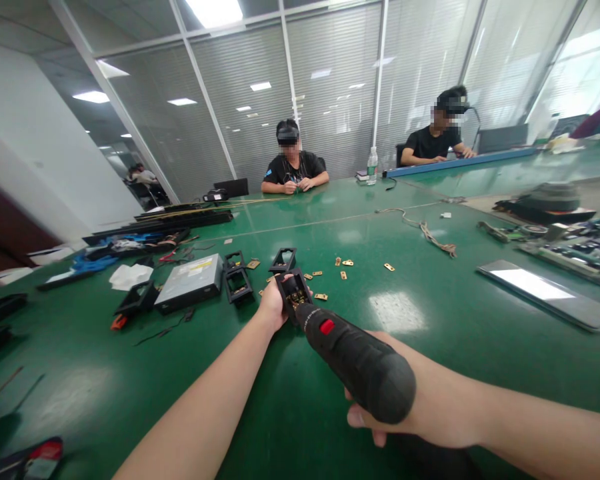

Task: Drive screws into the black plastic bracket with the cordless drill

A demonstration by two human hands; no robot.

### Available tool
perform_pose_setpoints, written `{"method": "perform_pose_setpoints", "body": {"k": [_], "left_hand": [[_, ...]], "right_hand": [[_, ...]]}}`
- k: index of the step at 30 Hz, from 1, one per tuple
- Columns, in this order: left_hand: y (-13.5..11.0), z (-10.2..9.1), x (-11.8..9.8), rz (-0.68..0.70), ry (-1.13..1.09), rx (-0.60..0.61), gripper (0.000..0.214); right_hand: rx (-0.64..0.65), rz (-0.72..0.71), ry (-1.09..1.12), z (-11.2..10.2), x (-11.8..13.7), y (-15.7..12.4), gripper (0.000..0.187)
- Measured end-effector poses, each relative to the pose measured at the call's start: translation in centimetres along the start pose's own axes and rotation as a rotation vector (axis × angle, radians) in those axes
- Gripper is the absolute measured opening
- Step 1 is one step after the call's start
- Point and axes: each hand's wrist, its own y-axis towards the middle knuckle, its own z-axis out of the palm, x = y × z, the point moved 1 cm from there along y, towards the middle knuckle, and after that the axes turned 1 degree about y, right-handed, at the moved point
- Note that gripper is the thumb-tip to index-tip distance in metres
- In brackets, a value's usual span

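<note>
My left hand (273, 308) grips a small black plastic frame part (293, 291) with brass contacts inside, holding it down on the green table (430, 313). My right hand (420, 407) is wrapped round a black electric screwdriver (360, 363) with a red switch, its tip pointing into the frame part. Small brass plates (347, 263) lie scattered just beyond the part. Two more black frames (237, 277) and another (283, 259) sit to the left and behind.
A grey optical drive (190, 283) lies left of the frames, with white paper (130, 275) and black trays (180, 219) farther left. A silver panel (545, 290) and circuit boards (570, 247) are at right. Two people sit at the far edge.
</note>
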Motion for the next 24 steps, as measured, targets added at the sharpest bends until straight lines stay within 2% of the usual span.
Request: {"method": "perform_pose_setpoints", "body": {"k": [8,15,24], "left_hand": [[-0.11,0.01,0.01,0.000,0.010,-0.010,0.025],[-0.35,0.19,-0.14,0.002,0.002,-0.007,0.026],[-0.17,0.09,-0.19,-0.002,-0.013,-0.002,0.025]], "right_hand": [[-0.020,0.022,0.015,-0.17,-0.34,-0.14,0.042],[0.006,0.007,-0.016,-0.38,-0.25,0.16,0.054],[0.013,-0.007,-0.024,-0.46,-0.30,0.17,0.052]]}}
